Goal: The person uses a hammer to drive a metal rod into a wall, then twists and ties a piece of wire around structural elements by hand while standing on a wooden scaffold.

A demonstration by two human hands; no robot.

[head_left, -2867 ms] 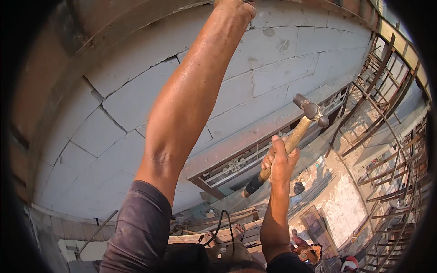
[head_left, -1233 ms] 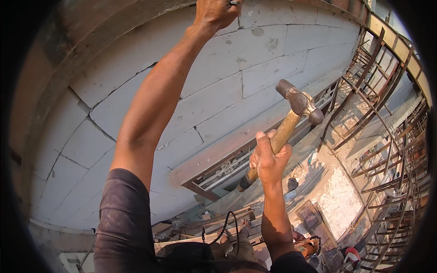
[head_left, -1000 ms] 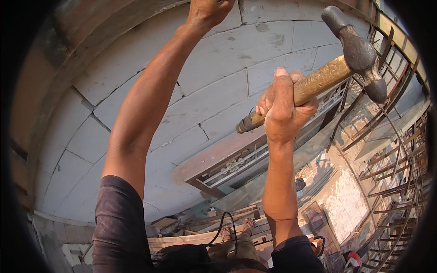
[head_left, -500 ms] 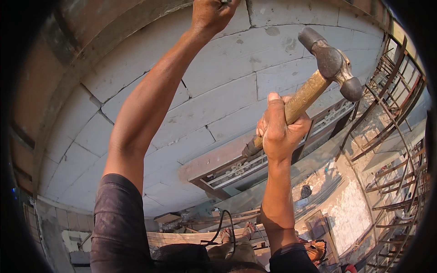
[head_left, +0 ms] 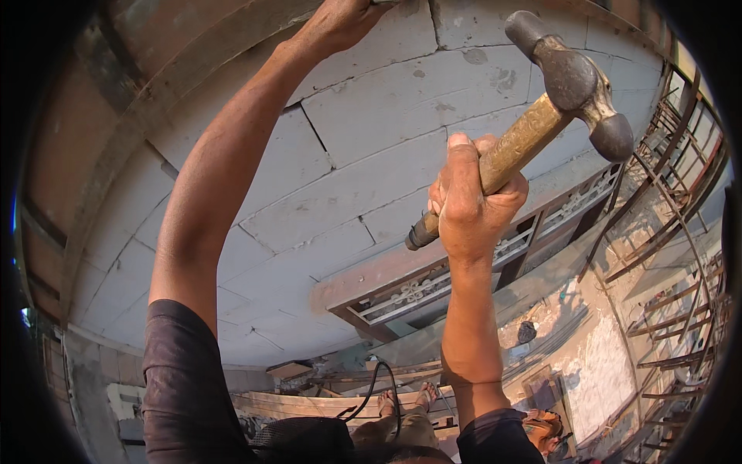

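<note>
My right hand point(head_left: 479, 201) is wrapped round the wooden handle of a hammer point(head_left: 570, 81), held up in front of a pale block wall point(head_left: 363, 127). The hammer's dark metal head has one cylindrical end and one rounded end, and dark wrapping covers the handle's butt. My left arm stretches up to the top edge, where my left hand point(head_left: 340, 23) is closed near the wall's upper part. A bit of grey shows at its fingers, but the picture's edge cuts off most of what it grips.
A brown frame with an ornamental grille point(head_left: 417, 295) sits low in the wall. Rusty steel bars point(head_left: 676, 332) rise at the right. My feet point(head_left: 423, 396) stand on wooden planks point(head_left: 290, 406), high above rubble-strewn ground point(head_left: 599, 375). A concrete edge point(head_left: 166, 104) curves along the upper left.
The hammer has risen slightly in the picture, still gripped by my right hand. My left hand and arm have shifted left, and the whole view has moved a little.
</note>
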